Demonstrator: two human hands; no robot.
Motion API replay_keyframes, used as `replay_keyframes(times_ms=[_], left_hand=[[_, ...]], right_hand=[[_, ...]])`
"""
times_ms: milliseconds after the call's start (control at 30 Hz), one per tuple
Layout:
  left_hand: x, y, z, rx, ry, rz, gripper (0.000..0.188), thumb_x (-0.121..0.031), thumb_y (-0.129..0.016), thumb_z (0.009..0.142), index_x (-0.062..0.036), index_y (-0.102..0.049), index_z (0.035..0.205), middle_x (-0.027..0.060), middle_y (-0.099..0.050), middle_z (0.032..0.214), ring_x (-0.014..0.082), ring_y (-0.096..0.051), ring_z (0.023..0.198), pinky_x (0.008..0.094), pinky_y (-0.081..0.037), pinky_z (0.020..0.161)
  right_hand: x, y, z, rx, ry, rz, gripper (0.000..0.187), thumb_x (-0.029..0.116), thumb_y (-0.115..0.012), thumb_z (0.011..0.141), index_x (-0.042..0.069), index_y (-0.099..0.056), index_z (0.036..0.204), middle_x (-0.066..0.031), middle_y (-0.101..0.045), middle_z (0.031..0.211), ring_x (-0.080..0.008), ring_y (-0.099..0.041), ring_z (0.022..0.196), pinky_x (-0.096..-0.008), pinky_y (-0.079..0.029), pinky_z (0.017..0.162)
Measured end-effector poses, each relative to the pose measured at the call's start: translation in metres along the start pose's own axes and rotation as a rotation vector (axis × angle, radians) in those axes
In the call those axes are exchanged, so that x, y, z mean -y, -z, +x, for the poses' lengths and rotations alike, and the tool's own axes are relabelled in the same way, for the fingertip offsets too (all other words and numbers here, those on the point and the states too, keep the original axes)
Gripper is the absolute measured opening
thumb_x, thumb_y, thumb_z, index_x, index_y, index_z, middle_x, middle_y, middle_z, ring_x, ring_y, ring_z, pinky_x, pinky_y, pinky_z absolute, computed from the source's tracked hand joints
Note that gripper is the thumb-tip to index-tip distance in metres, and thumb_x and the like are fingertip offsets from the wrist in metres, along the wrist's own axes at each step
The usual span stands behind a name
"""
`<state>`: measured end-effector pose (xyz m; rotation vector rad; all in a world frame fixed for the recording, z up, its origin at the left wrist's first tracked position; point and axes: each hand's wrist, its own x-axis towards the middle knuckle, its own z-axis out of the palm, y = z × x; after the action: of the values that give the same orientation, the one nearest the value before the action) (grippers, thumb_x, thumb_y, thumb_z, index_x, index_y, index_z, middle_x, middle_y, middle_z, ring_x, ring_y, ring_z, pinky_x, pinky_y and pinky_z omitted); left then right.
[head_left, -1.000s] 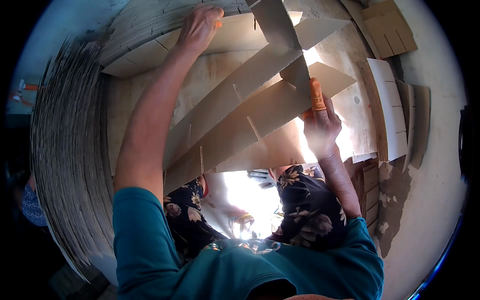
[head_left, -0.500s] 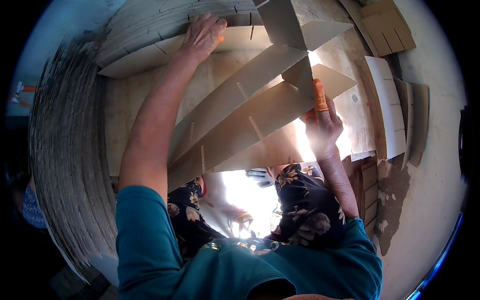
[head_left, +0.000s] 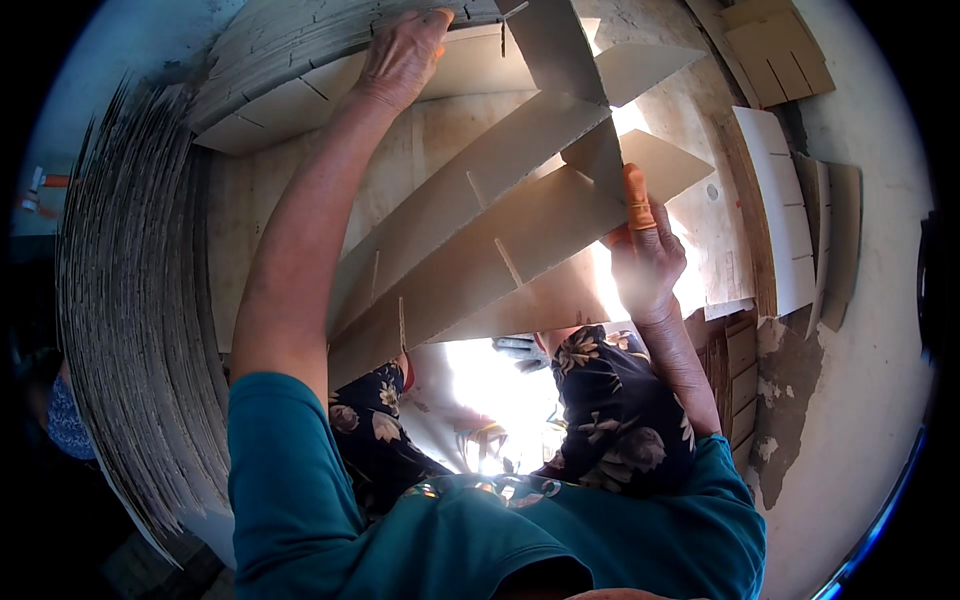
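At the far side, my left hand [head_left: 405,60] grips the upper edge of a long slotted cardboard strip [head_left: 320,85] with its fingers closed. An orange finger cover shows on that hand. My right hand [head_left: 648,260], with an orange cover on a raised finger, is closed at the lower end of a cross strip [head_left: 552,50]. This cross strip meets two long slotted cardboard strips [head_left: 470,180] that slant down to the left. They stand on edge, with open slots along them. The right thumb is partly hidden behind the cardboard.
Beneath the strips is a wooden board [head_left: 270,210]. A tall stack of cardboard sheets [head_left: 140,300] stands at the left, and more slotted strips lie at the far edge. Slotted cardboard pieces [head_left: 775,60] and a pale stack [head_left: 775,200] line the right, beside the wall [head_left: 870,400].
My left hand has moved slightly farther away, along the far strip's edge. The joined strips have shifted a little to the left. My right hand has barely moved.
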<state>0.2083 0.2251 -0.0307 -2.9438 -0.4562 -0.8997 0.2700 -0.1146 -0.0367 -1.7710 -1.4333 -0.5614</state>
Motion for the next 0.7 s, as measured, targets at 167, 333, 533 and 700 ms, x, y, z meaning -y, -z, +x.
replay_keyframes(times_ms=[167, 333, 533, 700], left_hand=[[-0.002, 0.004, 0.006, 0.046, 0.027, 0.008, 0.028, -0.006, -0.068, 0.076, -0.0089, -0.058, 0.101, 0.0144, -0.065, 0.085, 0.0363, -0.062, 0.083, 0.0469, -0.049, 0.067], [-0.017, 0.017, 0.009, -0.016, -0.028, -0.041, 0.023, -0.003, -0.068, 0.074, -0.0078, -0.059, 0.095, 0.0124, -0.065, 0.083, 0.0347, -0.062, 0.082, 0.0455, -0.049, 0.066], [-0.027, 0.026, 0.006, -0.13, -0.104, -0.239, 0.024, 0.003, -0.068, 0.071, -0.006, -0.06, 0.092, 0.0122, -0.063, 0.082, 0.0336, -0.06, 0.08, 0.0425, -0.05, 0.067], [-0.031, 0.035, 0.011, -0.179, -0.16, -0.216, 0.024, 0.006, -0.066, 0.07, -0.004, -0.059, 0.091, 0.0131, -0.062, 0.085, 0.0336, -0.06, 0.082, 0.0413, -0.049, 0.068]], right_hand=[[0.001, 0.001, 0.0, 0.016, -0.023, 0.021, 0.064, -0.012, -0.064, 0.076, -0.002, -0.044, 0.135, -0.0201, -0.062, 0.107, -0.0257, -0.067, 0.073, -0.0296, -0.053, 0.056], [-0.001, 0.003, 0.002, 0.029, -0.028, 0.045, 0.064, -0.012, -0.063, 0.076, -0.001, -0.044, 0.136, -0.0195, -0.062, 0.105, -0.0261, -0.067, 0.073, -0.0308, -0.054, 0.057], [0.0, 0.006, -0.002, 0.076, -0.095, 0.042, 0.063, -0.013, -0.06, 0.075, 0.001, -0.045, 0.135, -0.0193, -0.062, 0.103, -0.0264, -0.067, 0.076, -0.0316, -0.055, 0.06], [0.001, 0.014, 0.001, 0.092, -0.105, 0.09, 0.063, -0.015, -0.057, 0.074, 0.0, -0.046, 0.134, -0.018, -0.062, 0.099, -0.0242, -0.065, 0.069, -0.0335, -0.053, 0.056]])
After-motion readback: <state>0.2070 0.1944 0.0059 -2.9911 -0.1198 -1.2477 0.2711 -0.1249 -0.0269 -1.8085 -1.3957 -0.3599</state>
